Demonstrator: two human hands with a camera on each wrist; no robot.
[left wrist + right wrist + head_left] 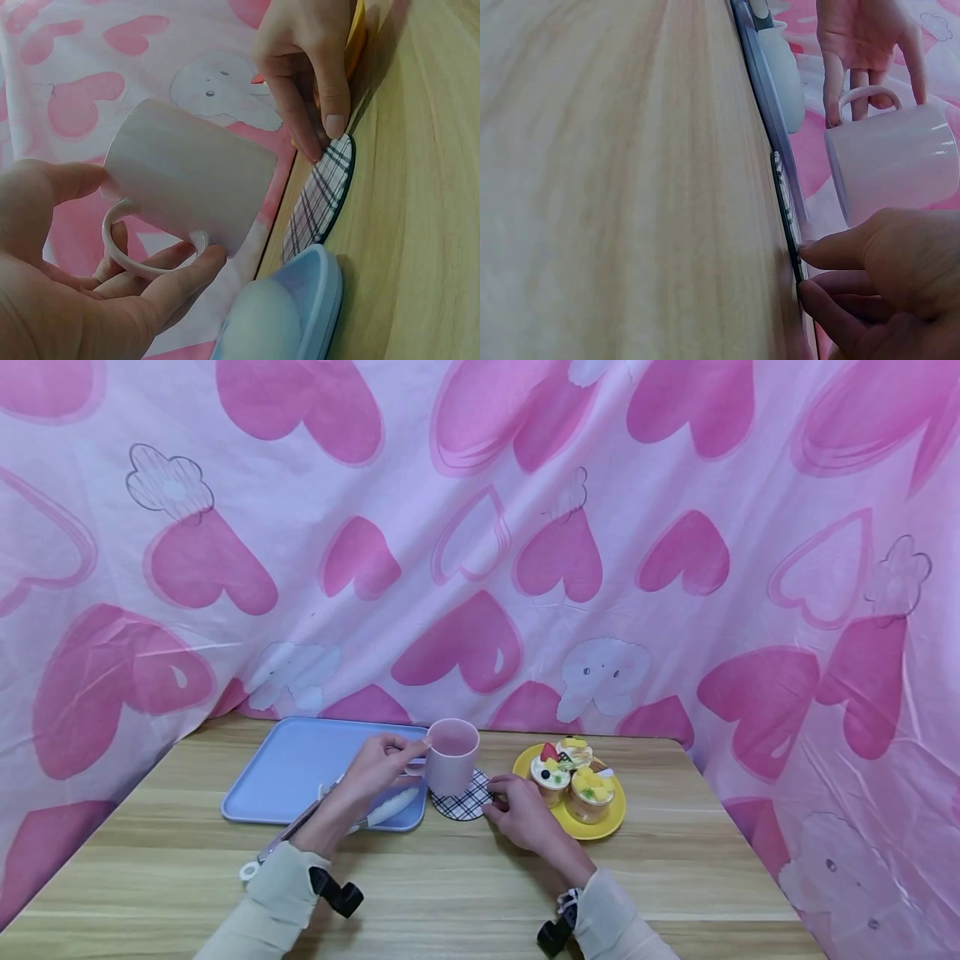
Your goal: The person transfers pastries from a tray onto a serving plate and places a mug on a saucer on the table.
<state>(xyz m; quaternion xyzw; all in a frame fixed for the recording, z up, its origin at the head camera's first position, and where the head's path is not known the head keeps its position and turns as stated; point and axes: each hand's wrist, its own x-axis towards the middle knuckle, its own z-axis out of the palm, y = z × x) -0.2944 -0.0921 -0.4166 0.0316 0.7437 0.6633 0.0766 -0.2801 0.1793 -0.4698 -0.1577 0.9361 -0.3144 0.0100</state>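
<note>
A plain light pink mug is in my left hand, tilted in the left wrist view. The thumb presses near its rim, and the other fingers are at the handle and the lower end. Below the mug lies a round plaid coaster with a dark edge, partly hidden by the mug in the head view. My right hand pinches the coaster's right edge between thumb and fingers. In the right wrist view the mug's base hangs clear over the coaster.
Left of the coaster lies a light blue tray. Tongs with white tips lie across its front edge, partly behind my left arm. To the right, a yellow plate holds several fruit-topped dessert cups. A pink heart-patterned cloth hangs behind the wooden table.
</note>
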